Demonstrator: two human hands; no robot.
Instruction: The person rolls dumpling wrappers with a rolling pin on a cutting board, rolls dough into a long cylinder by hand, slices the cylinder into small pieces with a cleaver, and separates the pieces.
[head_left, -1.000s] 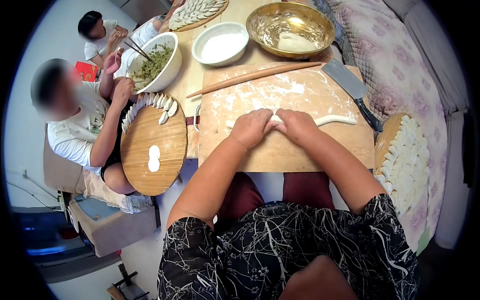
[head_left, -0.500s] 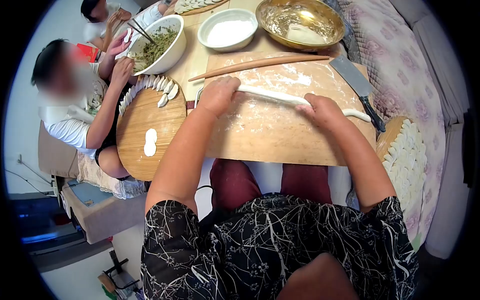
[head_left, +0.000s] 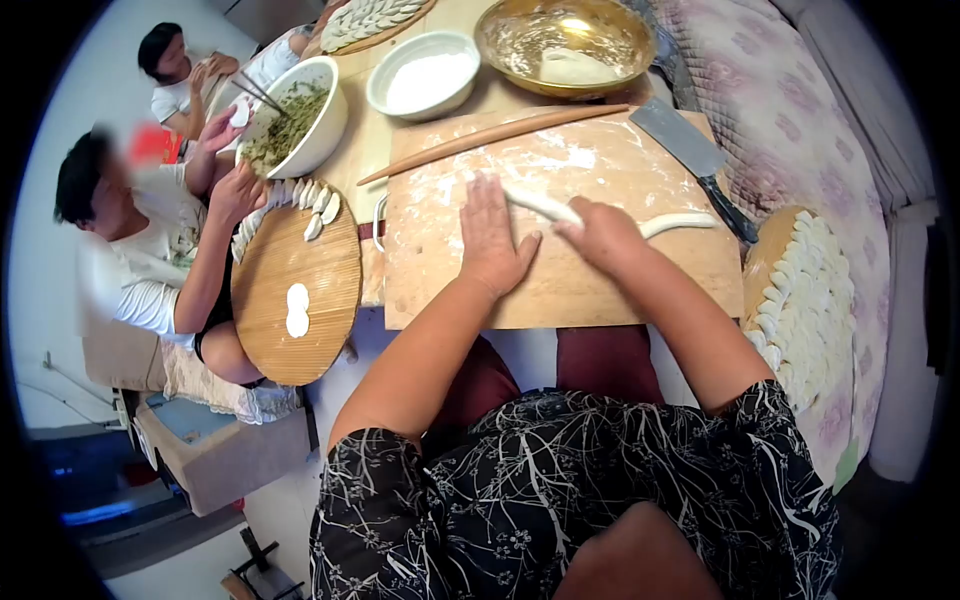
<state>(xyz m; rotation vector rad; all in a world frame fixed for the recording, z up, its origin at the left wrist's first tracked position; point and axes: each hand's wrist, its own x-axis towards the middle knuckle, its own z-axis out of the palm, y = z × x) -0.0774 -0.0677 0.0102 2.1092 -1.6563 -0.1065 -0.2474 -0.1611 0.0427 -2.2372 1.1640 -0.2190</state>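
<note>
Bright light falls over the wooden board [head_left: 560,275], glaring inside the golden bowl [head_left: 512,62]. Wide-lens distortion curves the edges into black corners; the lower left is dim, and blur partly veils the nearer seated person [head_left: 150,230].

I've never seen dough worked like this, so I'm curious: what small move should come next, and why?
Probably a light roll of the dough rope under the left hand, to straighten it. That hand lies flat where it meets the rope, the right hand grips farther along, and the rope slants and bends across the board.
</note>
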